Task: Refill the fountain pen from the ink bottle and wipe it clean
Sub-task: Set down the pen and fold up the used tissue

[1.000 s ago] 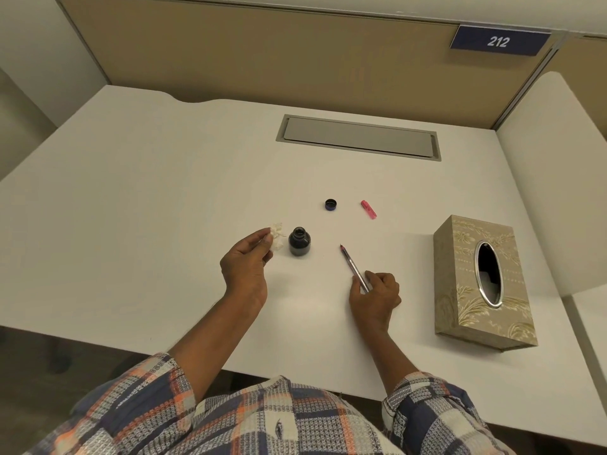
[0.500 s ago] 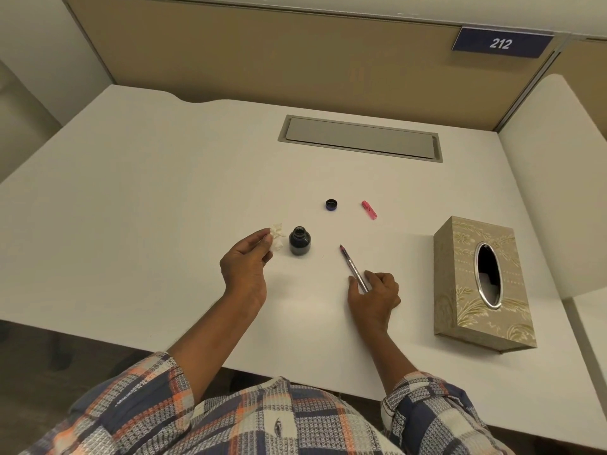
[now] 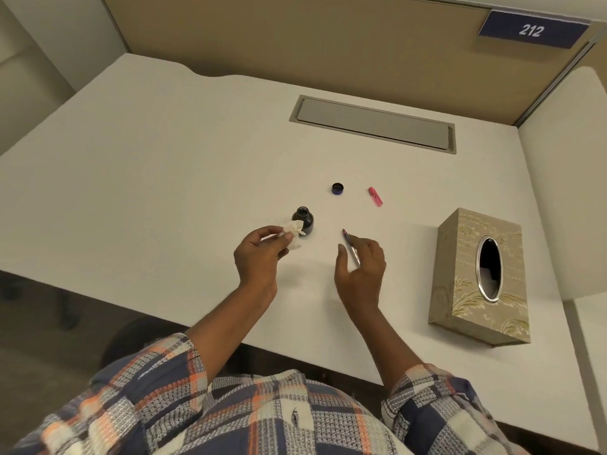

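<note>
Wiping's looming: left hand [image 3: 259,254] is pinching tissue [image 3: 293,232], right hand [image 3: 361,267] is gripping pen [image 3: 350,246], ink bottle [image 3: 303,221] is sitting uncapped.

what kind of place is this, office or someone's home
Most likely an office or study cubicle, not a home: tan partition walls enclose the white desk, a numbered sign reads 212, and a cable hatch is set into the desktop.
</note>
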`<state>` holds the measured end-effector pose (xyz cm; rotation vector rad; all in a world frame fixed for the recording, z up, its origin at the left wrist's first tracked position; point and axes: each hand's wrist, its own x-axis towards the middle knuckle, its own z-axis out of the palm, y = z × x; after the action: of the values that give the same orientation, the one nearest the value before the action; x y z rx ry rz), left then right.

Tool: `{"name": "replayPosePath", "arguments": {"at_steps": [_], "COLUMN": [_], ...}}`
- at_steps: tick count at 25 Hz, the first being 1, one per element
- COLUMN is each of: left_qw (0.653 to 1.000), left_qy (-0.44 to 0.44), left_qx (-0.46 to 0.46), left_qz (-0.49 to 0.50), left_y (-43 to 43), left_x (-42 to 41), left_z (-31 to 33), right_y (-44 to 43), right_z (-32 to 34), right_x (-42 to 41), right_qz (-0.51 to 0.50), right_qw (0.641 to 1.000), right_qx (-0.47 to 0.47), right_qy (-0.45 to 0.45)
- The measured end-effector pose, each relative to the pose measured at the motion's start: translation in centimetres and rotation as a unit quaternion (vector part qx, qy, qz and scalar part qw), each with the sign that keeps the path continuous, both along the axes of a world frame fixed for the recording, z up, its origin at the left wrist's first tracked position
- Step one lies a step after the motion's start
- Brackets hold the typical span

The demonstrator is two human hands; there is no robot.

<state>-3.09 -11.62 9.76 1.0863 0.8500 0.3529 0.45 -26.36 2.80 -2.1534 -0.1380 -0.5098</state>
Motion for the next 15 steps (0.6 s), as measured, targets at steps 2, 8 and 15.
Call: {"name": "replayPosePath", "arguments": {"at_steps": [2, 8, 15], "left_qw": [1.0, 0.998, 0.998], "left_qy": [0.018, 0.048, 0.045], "left_qx": [0.006, 0.034, 0.02], "left_qz": [0.012, 0.013, 0.037], "left_y": [-0.8, -0.7, 4.0], "left_x": [-0.6, -2.9, -5.9], "left_z": [-0.3, -1.2, -1.8], "right_y": [1.3, 4.1, 9.1], "right_z": [1.7, 2.9, 3.7], "right_x": [-0.6, -2.2, -3.8], "right_qz": [0.106, 0.201, 0.217], "right_qw": [0.992, 0.955, 0.929], "right_qx": [0.058, 0.119, 0.126], "right_qy": [0.038, 0.183, 0.272]}}
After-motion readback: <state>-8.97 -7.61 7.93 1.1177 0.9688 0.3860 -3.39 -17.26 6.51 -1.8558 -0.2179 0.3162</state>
